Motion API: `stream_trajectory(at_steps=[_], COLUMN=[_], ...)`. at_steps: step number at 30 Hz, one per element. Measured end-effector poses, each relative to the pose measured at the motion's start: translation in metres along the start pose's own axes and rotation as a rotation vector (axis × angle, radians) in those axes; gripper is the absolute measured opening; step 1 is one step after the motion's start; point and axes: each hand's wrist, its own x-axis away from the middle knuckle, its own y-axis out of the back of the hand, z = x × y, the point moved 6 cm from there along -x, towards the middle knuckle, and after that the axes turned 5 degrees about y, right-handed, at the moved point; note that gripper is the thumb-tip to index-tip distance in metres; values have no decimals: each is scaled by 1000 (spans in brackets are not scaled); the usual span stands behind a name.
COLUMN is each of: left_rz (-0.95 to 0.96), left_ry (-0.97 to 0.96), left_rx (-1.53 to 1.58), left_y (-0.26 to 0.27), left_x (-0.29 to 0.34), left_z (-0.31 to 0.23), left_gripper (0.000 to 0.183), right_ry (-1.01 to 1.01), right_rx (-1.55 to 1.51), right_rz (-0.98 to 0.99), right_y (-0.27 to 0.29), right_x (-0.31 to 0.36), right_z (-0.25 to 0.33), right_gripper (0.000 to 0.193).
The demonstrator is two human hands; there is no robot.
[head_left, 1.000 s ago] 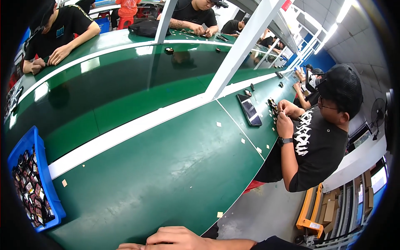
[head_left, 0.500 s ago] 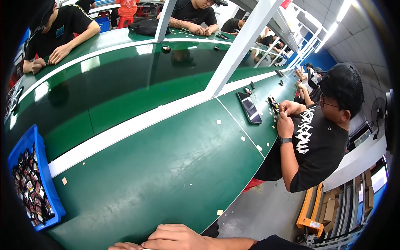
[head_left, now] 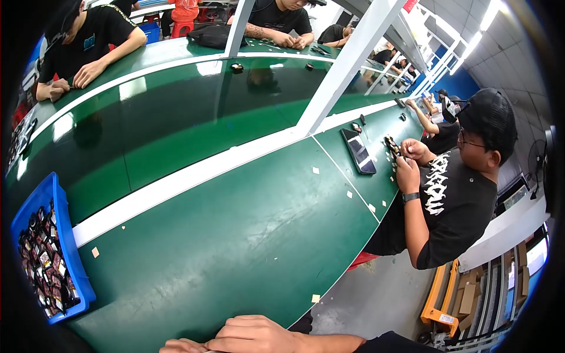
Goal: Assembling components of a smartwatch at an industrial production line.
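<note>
At the near edge of the green table point(head_left: 194, 259), my right hand point(head_left: 253, 334) rests with its fingers bent and pressed together. Beside it, my left hand point(head_left: 181, 346) shows only its curled upper fingers, the rest cut off by the lower edge of the picture. A thin pale sliver shows between the two hands; what they hold is too hidden to name. Nearest to them on the tabletop lies a small cream paper square point(head_left: 316, 298), right of my right hand.
A blue bin point(head_left: 75, 259) full of small dark parts stands at the left. A white post point(head_left: 347, 70) rises from the white divider point(head_left: 176, 188). A co-worker point(head_left: 453, 194) at the right handles a small part near a dark phone-like device point(head_left: 358, 152). Several paper squares lie scattered.
The whole view has shifted slightly to the right. My hands keep nearly the same closed pose. Far down the table at the right, a person's arm has moved forward.
</note>
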Motion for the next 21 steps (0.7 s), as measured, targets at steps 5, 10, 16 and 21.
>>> stream_trajectory(at_steps=[5, 10, 16, 21], left_rz=[-60, -51, -38, -13], left_ry=[-23, 27, 17, -13], left_rx=[98, 106, 84, 70], left_y=[1, -3, -2, -3], left_x=[-1, -5, -4, -4], left_z=[-2, -3, -2, -3], left_gripper=[23, 22, 19, 19], right_ry=[-2, 2, 3, 4], right_rx=[8, 14, 31, 27], right_rz=[8, 13, 24, 37], right_y=[2, -3, -3, -2], right_x=[-2, 0, 0, 1], right_z=[0, -1, 0, 1], right_gripper=[16, 16, 16, 16])
